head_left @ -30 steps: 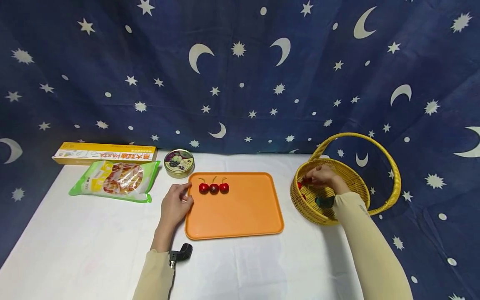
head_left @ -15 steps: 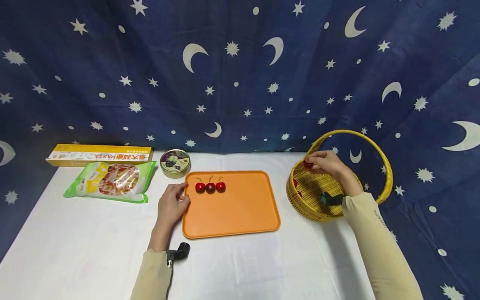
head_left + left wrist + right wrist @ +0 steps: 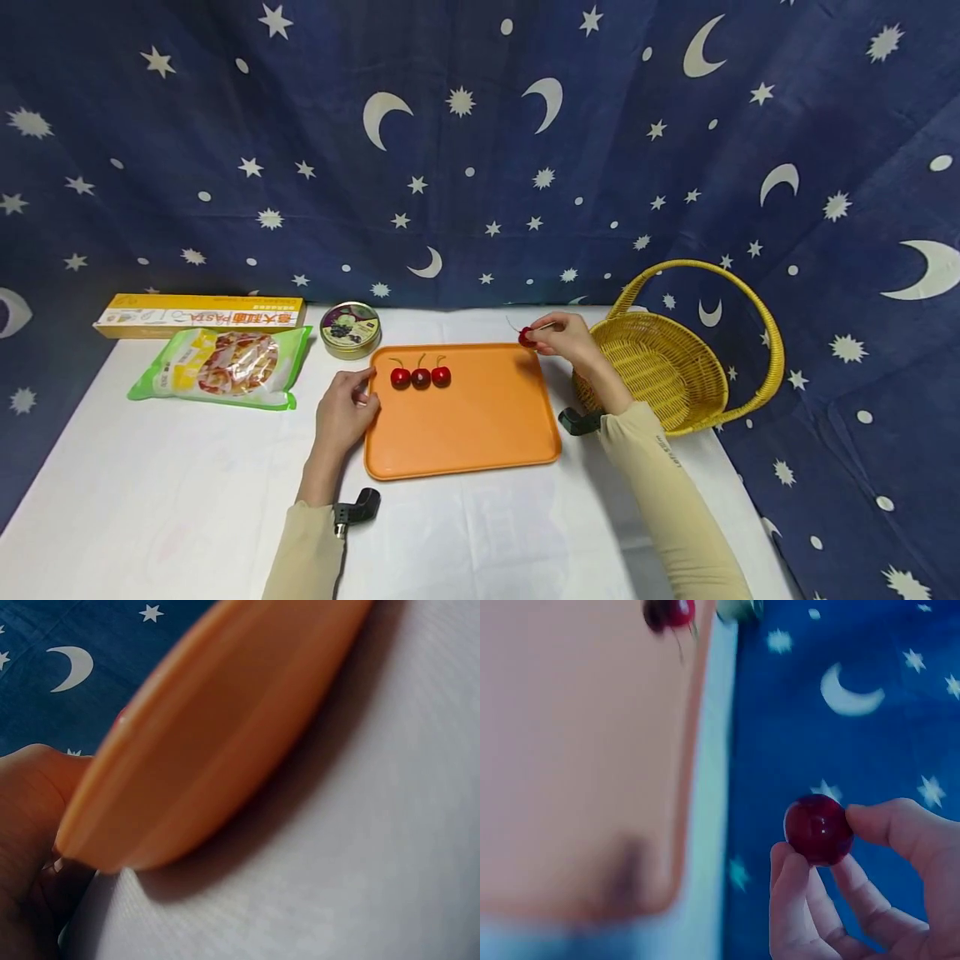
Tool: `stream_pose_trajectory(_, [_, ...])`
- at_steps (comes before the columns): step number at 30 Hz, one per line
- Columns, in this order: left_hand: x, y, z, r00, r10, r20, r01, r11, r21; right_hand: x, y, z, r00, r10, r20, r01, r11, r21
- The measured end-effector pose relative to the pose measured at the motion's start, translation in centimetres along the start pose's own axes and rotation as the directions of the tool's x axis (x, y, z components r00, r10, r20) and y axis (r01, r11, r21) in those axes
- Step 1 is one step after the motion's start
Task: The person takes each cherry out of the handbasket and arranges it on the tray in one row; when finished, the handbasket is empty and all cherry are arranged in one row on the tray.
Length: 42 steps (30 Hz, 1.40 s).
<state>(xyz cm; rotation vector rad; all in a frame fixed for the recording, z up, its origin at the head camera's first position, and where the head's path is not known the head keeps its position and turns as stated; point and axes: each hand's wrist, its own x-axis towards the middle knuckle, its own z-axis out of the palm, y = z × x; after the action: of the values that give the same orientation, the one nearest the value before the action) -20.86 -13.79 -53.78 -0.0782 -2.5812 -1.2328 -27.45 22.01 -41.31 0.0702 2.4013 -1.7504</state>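
My right hand (image 3: 573, 343) pinches a dark red cherry (image 3: 818, 829) with a thin stem between thumb and fingertips, above the far right corner of the orange tray (image 3: 465, 425). Three cherries, a left one (image 3: 401, 379), a middle one (image 3: 421, 378) and a right one (image 3: 441, 377), stand side by side near the tray's far left corner, stems pointing away. At the tray's left edge my left hand (image 3: 345, 415) grips the rim; in the left wrist view its fingers (image 3: 34, 802) are partly hidden by that rim.
A yellow wicker basket (image 3: 693, 367) with a tall handle stands right of the tray, partly behind my right forearm. Back left are a round tin (image 3: 350, 327), a green-edged food bag (image 3: 232, 367) and a yellow pasta box (image 3: 202, 315). A starry blue curtain (image 3: 480, 208) hangs behind the table.
My right hand has come up out of the basket with a cherry and moved left to the tray's far right corner. The left hand stays at the tray's edge.
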Motion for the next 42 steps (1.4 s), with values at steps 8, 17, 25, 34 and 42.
stream_pose_trajectory(8, [0.0,-0.1,0.1,1.000,-0.013,0.008,0.013,1.000,0.000,1.2,2.4,6.4,0.990,0.067,0.125,-0.077,0.994,0.083])
stream_pose_trajectory(17, [0.0,-0.1,0.2,1.000,-0.008,0.018,0.008,1.000,-0.008,1.7,3.6,9.6,0.977,0.163,0.140,-0.164,0.986,-0.009])
stream_pose_trajectory(25, [0.0,-0.2,0.2,1.000,-0.005,0.007,0.005,1.000,-0.012,1.8,3.9,10.1,0.966,0.199,0.162,-0.198,0.980,-0.026])
stream_pose_trajectory(34, [0.1,-0.3,0.3,1.000,0.002,-0.006,-0.002,1.000,-0.003,1.7,3.8,10.1,0.963,0.198,0.181,-0.198,0.980,-0.019])
stream_pose_trajectory(42, [0.0,-0.3,0.2,1.000,0.004,-0.003,-0.004,1.000,-0.011,1.7,4.0,10.1,0.962,0.201,0.186,-0.194,0.979,-0.054])
